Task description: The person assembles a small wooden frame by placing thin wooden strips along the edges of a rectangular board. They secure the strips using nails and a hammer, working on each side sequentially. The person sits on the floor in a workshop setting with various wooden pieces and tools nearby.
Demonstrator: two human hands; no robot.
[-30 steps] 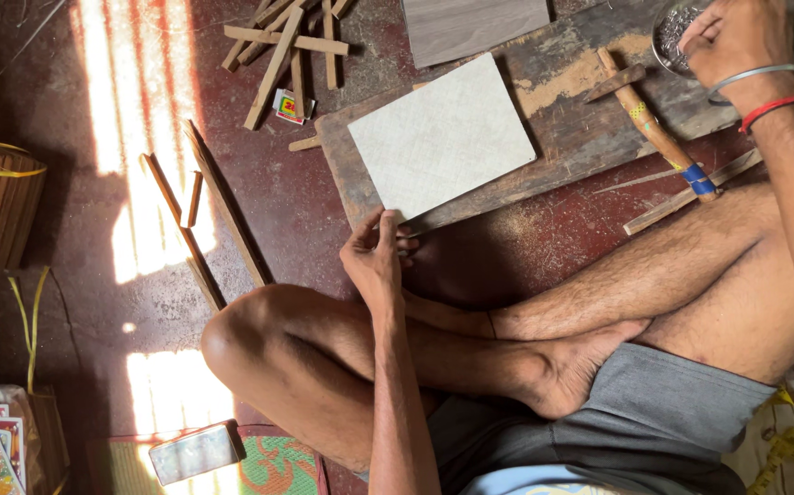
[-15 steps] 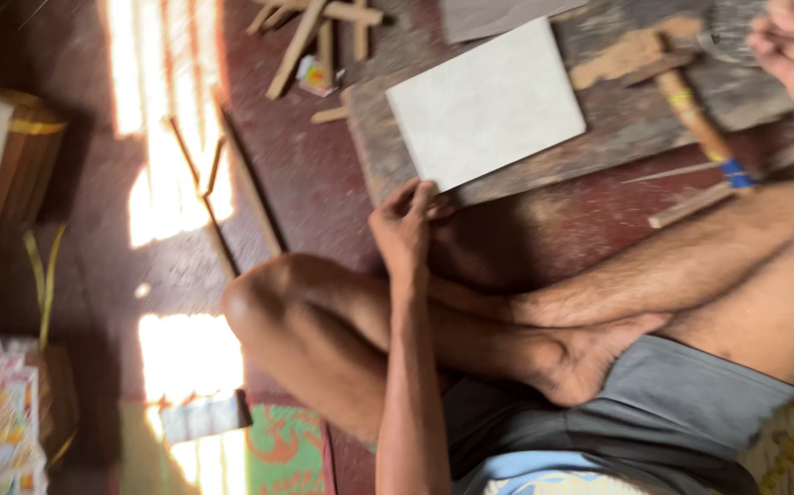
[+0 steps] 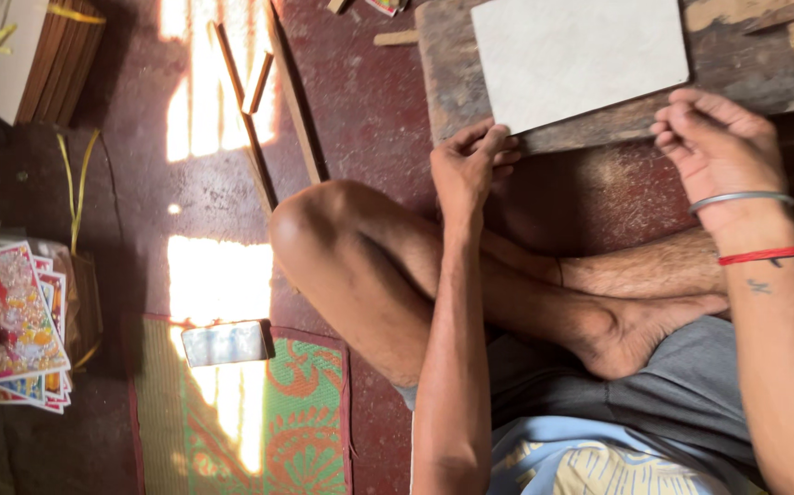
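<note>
Two hands [image 3: 470,170] [image 3: 718,151], one white panel [image 3: 576,55], one wooden board [image 3: 452,78], one phone [image 3: 225,344].

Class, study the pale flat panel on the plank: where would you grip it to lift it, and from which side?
Probably the panel's near edge, from the person's side. It lies flat on the plank, with its near corner jutting past the plank's edge between the left hand and right hand, so fingers could likely slip under there.

A stack of colourful printed pictures [image 3: 7,321] is piled at the left, thin wooden strips [image 3: 255,110] are scattered on the red floor — a phone [image 3: 225,343] is left on the green patterned mat [image 3: 278,431].
</note>
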